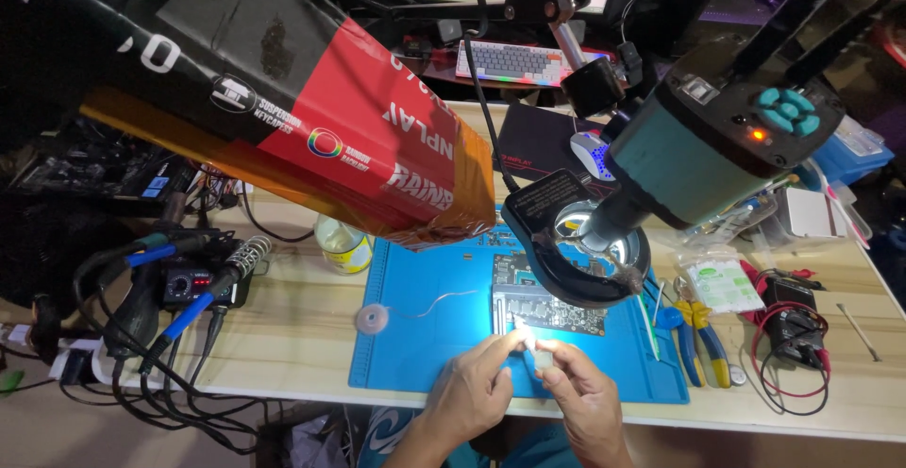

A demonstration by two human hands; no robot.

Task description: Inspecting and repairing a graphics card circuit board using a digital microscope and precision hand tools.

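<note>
My left hand [472, 391] and my right hand [578, 388] meet at the front edge of a blue work mat [415, 336]. Together they pinch a small pale object [536, 353], brightly lit and too small to identify. Just beyond my fingers lies a dark circuit board [538, 308] under the ring light [566, 251] of a teal microscope camera [698, 147]. A thin wire runs from a small solder spool [374, 318] on the mat's left part.
A long red-and-black box [311, 119] hangs across the upper left. A soldering station with cables [184, 284] and a small bottle [343, 244] stand left. Blue-and-yellow pliers [698, 326], a white packet [722, 284] and a multimeter with red leads [793, 322] lie right. A keyboard [514, 59] sits far back.
</note>
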